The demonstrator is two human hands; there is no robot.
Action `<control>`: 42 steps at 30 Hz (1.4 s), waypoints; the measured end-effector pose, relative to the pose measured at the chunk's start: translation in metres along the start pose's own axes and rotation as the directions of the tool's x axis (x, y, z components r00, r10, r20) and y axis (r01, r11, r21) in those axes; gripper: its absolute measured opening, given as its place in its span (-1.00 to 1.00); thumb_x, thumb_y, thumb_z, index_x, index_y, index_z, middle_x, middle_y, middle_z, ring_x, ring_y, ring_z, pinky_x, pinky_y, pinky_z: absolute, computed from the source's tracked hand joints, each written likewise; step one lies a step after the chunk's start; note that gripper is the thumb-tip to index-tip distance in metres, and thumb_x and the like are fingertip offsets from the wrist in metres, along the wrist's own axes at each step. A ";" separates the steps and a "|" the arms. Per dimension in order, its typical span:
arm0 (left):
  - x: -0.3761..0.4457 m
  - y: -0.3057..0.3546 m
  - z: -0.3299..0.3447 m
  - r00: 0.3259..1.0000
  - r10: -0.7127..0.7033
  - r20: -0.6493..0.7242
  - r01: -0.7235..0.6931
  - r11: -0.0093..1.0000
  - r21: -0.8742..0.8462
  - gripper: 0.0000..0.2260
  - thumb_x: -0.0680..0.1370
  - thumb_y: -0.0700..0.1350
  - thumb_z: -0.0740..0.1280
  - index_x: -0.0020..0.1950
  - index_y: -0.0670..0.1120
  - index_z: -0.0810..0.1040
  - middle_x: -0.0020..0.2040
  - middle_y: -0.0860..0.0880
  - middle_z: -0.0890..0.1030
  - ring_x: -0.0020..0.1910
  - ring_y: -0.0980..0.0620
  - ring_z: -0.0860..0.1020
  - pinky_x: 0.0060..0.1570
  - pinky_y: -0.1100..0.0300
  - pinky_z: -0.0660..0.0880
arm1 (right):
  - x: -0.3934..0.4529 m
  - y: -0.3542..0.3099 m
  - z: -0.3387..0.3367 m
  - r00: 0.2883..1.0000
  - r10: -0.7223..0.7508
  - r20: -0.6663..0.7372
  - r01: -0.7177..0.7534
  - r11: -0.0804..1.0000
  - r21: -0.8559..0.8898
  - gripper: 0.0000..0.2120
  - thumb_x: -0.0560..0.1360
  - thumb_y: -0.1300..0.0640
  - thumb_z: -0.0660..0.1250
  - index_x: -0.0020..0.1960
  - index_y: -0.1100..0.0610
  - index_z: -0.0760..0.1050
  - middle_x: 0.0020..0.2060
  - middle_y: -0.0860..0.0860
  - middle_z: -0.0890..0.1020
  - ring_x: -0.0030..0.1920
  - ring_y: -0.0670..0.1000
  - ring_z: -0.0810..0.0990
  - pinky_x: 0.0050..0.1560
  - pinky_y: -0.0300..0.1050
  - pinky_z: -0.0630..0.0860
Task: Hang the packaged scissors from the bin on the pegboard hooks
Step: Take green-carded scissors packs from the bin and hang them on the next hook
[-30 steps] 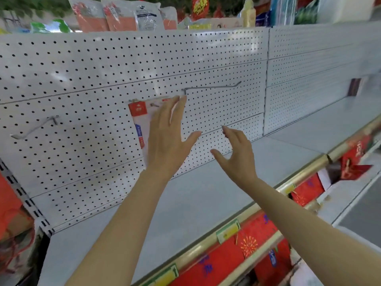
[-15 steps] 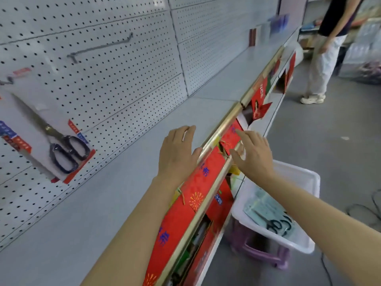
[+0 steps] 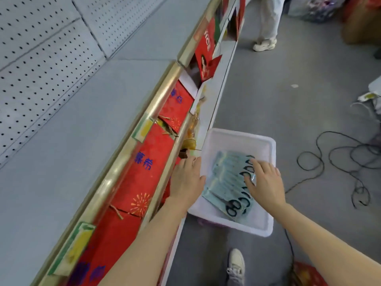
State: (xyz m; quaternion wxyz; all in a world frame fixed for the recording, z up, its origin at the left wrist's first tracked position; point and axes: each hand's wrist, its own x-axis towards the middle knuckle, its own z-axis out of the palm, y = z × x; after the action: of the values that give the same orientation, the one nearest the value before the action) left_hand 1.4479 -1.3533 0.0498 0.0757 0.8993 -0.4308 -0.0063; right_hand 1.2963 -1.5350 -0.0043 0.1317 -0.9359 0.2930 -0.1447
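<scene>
Packaged black-handled scissors (image 3: pixel 231 180), several overlapping, exact count unclear, in one white plastic bin (image 3: pixel 266 226), right hand (image 3: pixel 266 182) grip released, fingers resting on them, left hand (image 3: pixel 186 180) released at bin's left rim.

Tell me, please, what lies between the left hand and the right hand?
In the head view, the white bin's near-left rim and the fanned scissors packages lie between the left hand and the right hand, whose fingers touch the packages.

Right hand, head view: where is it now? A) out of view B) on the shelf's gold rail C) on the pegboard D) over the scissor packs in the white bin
D: the right hand reaches into the white bin, fingers on the stacked scissor packs.
</scene>
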 end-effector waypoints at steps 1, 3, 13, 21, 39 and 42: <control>0.008 0.002 0.017 0.999 0.002 0.033 -0.002 1.000 0.004 -0.53 0.44 -0.01 0.42 0.30 -0.16 0.48 0.20 -0.12 0.54 0.10 -0.16 0.52 0.10 -0.04 0.50 | 0.002 0.009 0.013 0.999 0.008 0.031 -0.007 1.000 -0.015 -0.49 0.42 0.11 0.45 0.30 0.26 0.46 0.06 0.18 0.59 0.01 0.27 0.57 0.03 0.13 0.49; 0.020 0.003 0.050 0.997 -0.001 0.080 0.000 1.000 0.007 -0.51 0.44 -0.01 0.43 0.31 -0.15 0.47 0.21 -0.11 0.53 0.09 -0.16 0.52 0.08 -0.02 0.50 | 0.003 0.025 0.041 0.996 0.023 0.090 -0.019 0.999 -0.043 -0.48 0.39 0.12 0.48 0.28 0.28 0.48 0.05 0.19 0.60 0.01 0.27 0.58 0.00 0.15 0.51; 0.027 -0.006 0.167 0.965 -0.018 0.261 0.011 1.000 0.027 -0.47 0.36 -0.06 0.52 0.29 -0.13 0.50 0.18 -0.10 0.55 -0.01 -0.12 0.57 -0.07 0.03 0.57 | -0.010 0.053 0.176 0.889 0.094 0.448 -0.072 0.995 -0.065 -0.48 0.29 0.11 0.55 0.19 0.23 0.51 0.01 0.15 0.60 0.03 0.25 0.56 0.03 0.09 0.51; 0.015 0.000 0.214 0.928 -0.073 0.366 0.119 0.987 -0.105 -0.41 0.58 -0.01 0.29 0.55 -0.08 0.13 0.48 -0.07 0.27 0.27 -0.07 0.44 0.22 0.10 0.44 | -0.029 0.031 0.234 0.889 0.117 0.443 -0.018 0.975 -0.220 -0.22 0.07 -0.20 0.52 0.17 0.20 0.50 -0.15 0.15 0.51 -0.18 0.20 0.49 -0.17 0.06 0.46; 0.104 0.079 0.296 0.272 -0.735 0.621 0.948 0.096 -0.302 -0.36 0.30 0.16 0.54 0.18 -0.16 0.37 0.20 -0.16 0.55 0.18 -0.20 0.54 0.06 -0.02 0.50 | 0.030 0.075 0.213 0.697 0.677 0.237 -0.715 0.682 0.154 -0.11 0.25 -0.15 0.51 0.46 0.02 0.18 0.18 0.11 0.43 0.20 0.16 0.44 -0.01 0.07 0.54; 0.109 0.091 0.300 0.238 -0.781 0.577 0.954 0.076 -0.290 -0.31 0.27 0.18 0.57 0.19 -0.14 0.37 0.23 -0.15 0.50 0.21 -0.18 0.50 0.10 -0.04 0.47 | 0.031 0.078 0.202 0.662 0.707 0.247 -0.748 0.607 0.268 -0.08 0.26 -0.14 0.54 0.49 0.03 0.19 0.15 0.08 0.42 0.11 0.10 0.48 -0.03 0.01 0.49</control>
State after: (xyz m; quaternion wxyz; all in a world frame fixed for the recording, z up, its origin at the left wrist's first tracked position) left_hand 1.4232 -1.5333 -0.2279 0.2753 0.8827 0.2225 -0.3092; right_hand 1.3511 -1.5819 -0.2104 0.3586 -0.7031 0.6097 -0.0733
